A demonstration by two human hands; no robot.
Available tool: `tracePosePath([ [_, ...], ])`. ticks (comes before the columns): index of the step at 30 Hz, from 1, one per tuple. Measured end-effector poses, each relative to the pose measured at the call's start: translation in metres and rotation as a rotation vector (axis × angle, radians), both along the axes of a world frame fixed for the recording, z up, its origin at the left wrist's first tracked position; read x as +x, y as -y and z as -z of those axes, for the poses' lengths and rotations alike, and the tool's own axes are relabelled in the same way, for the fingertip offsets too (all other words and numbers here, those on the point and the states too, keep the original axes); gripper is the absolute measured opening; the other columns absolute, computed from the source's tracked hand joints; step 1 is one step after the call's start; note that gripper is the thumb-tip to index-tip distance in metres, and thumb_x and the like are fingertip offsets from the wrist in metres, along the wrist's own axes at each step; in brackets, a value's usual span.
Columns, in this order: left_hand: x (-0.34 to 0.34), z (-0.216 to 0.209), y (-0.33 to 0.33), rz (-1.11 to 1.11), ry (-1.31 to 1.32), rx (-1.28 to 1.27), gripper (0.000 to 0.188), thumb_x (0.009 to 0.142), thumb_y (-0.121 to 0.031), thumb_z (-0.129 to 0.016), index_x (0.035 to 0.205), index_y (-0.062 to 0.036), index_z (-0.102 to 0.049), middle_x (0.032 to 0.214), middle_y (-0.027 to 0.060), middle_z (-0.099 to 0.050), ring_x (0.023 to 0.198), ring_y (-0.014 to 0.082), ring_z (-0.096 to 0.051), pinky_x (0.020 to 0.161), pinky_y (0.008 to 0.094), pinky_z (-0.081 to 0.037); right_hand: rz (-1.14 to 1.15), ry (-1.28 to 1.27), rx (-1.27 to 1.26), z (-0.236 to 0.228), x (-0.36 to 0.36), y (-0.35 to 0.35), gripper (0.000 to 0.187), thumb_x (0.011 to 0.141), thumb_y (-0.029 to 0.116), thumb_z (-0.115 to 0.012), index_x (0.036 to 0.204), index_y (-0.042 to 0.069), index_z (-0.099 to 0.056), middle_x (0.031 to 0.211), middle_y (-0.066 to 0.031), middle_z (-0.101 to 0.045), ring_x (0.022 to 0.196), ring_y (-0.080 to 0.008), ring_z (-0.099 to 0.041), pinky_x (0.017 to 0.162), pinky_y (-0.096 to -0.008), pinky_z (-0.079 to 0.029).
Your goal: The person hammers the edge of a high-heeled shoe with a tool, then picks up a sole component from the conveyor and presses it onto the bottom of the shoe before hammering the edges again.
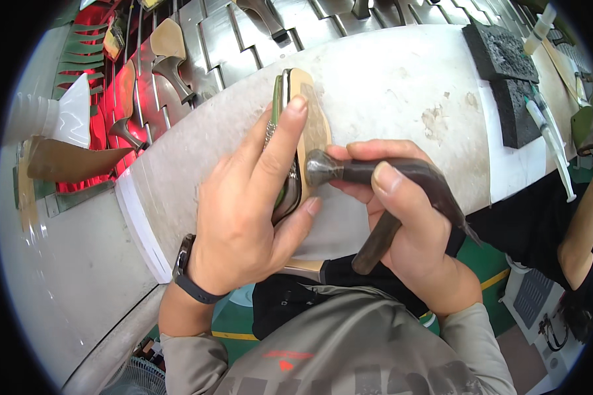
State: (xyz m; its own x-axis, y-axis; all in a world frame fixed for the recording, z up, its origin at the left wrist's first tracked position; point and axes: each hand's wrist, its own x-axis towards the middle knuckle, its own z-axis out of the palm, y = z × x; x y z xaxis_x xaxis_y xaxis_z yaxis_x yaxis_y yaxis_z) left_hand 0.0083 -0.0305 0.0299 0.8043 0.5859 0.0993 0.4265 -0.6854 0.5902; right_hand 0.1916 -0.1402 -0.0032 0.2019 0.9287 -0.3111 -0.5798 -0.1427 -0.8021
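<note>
A shoe (317, 125) with a tan sole, dark and green edges and a chain trim stands on its side on the pale worktop. My left hand (234, 197) is closed around it, with the fingers along its upper and the thumb near its lower end. In my right hand (412, 227) is a shoemaker's hammer (402, 172), gripped near its dark, curved head. The round metal face of the hammer touches the tan sole or lies just beside it; I cannot tell which. My palm and fingers hide much of the shoe's upper.
Beyond the worktop (389, 79) runs a metal slat conveyor (217, 39) carrying heeled shoe bottoms (171, 56), red-lit at left. Black foam blocks (507, 72) and syringe-like tubes (550, 141) lie at right. A white funnel-shaped duct (72, 112) stands at left. Another person's arm (583, 227) shows at right.
</note>
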Motion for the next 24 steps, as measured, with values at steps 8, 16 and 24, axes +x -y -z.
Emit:
tracePosePath([
  [8, 0.001, 0.010, -0.003, 0.020, 0.004, 0.134, 0.104, 0.071, -0.006, -0.083, 0.163, -0.0017, -0.035, 0.148, 0.0366, -0.051, 0.111, 0.0481, -0.066, 0.089, 0.0481, -0.054, -0.159, 0.408, 0.272, -0.019, 0.031, -0.016, 0.033, 0.093, 0.014, -0.070, 0.120, -0.005, -0.065, 0.121, -0.0241, -0.073, 0.115, -0.0291, -0.070, 0.104, -0.0402, -0.054],
  [16, -0.006, 0.009, -0.003, -0.028, 0.063, 0.026, 0.105, 0.074, -0.004, -0.079, 0.159, 0.0168, -0.021, 0.121, 0.0313, -0.065, 0.099, 0.0453, -0.068, 0.092, 0.0482, -0.054, -0.384, 0.519, 0.107, -0.061, 0.043, -0.056, 0.030, 0.086, 0.003, -0.072, 0.114, -0.008, -0.069, 0.117, -0.0205, -0.076, 0.107, -0.0215, -0.072, 0.098, -0.0341, -0.056],
  [24, -0.009, 0.011, -0.003, -0.024, 0.085, 0.050, 0.107, 0.072, -0.006, -0.083, 0.157, 0.0184, -0.023, 0.131, 0.0338, -0.061, 0.101, 0.0469, -0.066, 0.091, 0.0494, -0.053, -0.265, 0.702, 0.226, -0.043, 0.049, -0.105, 0.026, 0.092, 0.012, -0.067, 0.112, -0.002, -0.073, 0.108, -0.0148, -0.077, 0.102, -0.0195, -0.073, 0.094, -0.0334, -0.056],
])
